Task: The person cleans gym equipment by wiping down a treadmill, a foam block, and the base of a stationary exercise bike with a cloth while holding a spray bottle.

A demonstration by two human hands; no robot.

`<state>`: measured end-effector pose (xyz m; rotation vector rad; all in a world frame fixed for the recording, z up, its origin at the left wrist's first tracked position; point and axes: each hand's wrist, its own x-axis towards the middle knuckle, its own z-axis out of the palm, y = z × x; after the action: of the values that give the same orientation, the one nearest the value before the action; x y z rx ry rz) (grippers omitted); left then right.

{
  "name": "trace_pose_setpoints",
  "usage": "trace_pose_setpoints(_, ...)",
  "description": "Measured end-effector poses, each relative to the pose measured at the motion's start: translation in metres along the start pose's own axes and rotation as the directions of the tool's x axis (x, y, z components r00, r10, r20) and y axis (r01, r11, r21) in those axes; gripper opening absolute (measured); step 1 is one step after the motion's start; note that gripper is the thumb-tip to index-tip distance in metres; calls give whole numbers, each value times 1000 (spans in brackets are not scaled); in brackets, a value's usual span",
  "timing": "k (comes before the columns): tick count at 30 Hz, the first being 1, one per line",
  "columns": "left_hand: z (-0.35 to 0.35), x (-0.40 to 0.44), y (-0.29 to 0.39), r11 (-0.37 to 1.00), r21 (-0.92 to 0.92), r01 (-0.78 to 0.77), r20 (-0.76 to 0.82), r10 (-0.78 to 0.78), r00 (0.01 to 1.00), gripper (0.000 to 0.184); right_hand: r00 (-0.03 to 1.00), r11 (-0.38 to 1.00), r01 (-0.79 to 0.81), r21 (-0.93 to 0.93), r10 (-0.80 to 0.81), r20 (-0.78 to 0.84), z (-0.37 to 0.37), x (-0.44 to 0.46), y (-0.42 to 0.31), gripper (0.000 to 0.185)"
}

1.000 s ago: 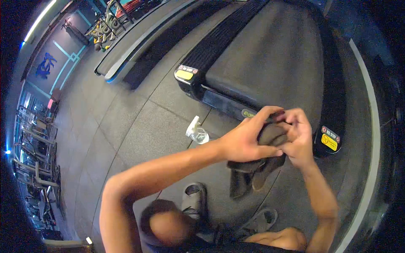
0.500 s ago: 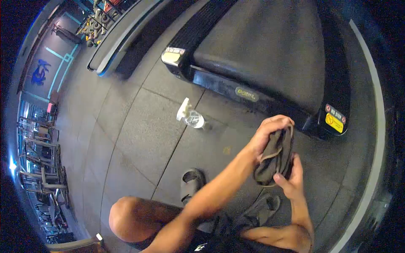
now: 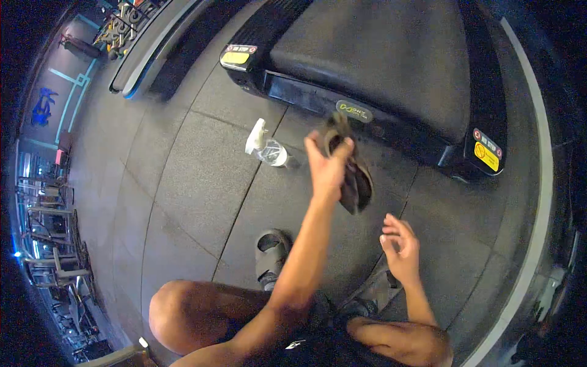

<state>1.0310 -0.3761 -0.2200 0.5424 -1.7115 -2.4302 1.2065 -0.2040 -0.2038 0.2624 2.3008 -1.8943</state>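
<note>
Your left hand [image 3: 327, 168] grips the folded dark-brown cloth [image 3: 357, 186] mid-frame, near the black treadmill [image 3: 373, 55]; your right hand [image 3: 402, 252], lower right, hangs apart, loosely curled. The clear spray bottle with white nozzle [image 3: 269, 151] sits left of centre on grey floor [image 3: 195, 177].

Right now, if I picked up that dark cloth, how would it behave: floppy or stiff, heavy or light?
The dark cloth would probably feel floppy: it bunches in folds at the left hand. It is likely light, since that hand alone holds it, the right hand apart. Its uneven shape suggests it wouldn't roll.
</note>
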Motion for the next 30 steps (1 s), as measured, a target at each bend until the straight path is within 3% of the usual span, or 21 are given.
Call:
trace_pose_setpoints(4, 0, 70, 26, 920, 161, -356, -141, 379, 915, 67, 996, 895, 81, -438, -56, 68, 1, -36, 46, 39)
trace_pose_setpoints(5, 2, 83, 30, 905, 180, -385, -193, 416, 889, 65, 996, 862, 79, -500, -46, 77, 4, -43, 53, 38)
trace_pose_setpoints(7, 9, 101, 47, 874, 227, -429, -287, 481, 828, 63, 990, 832, 130, -539, -75, 122, 7, -56, 69, 37)
trace_pose_setpoints(10, -7, 163, 25, 800, 361, -480, -468, 600, 649, 56, 990, 818, 127, -561, -70, 122, 12, -70, 96, 35)
trace_pose_setpoints(13, -5, 167, 37, 790, 511, -339, -524, 599, 605, 54, 987, 773, 158, -614, -116, 107, 11, -76, 113, 33)
trace_pose_setpoints(17, -21, 194, 24, 695, 596, -402, -432, 700, 569, 60, 984, 776, 166, -609, -168, 54, 14, -85, 135, 29)
trace_pose_setpoints(20, -29, 203, 10, 499, 782, -373, -236, 791, 564, 54, 969, 751, 230, -619, -235, 74, 15, -89, 147, 26)
trace_pose_setpoints(24, -40, 217, 4, 352, 834, -424, -117, 865, 487, 45, 968, 737, 218, -640, -248, 44, 14, -87, 157, 26)
trace_pose_setpoints(30, -42, 215, 3, 327, 836, -441, -48, 844, 534, 35, 979, 770, 191, -608, -190, 68, 12, -82, 158, 25)
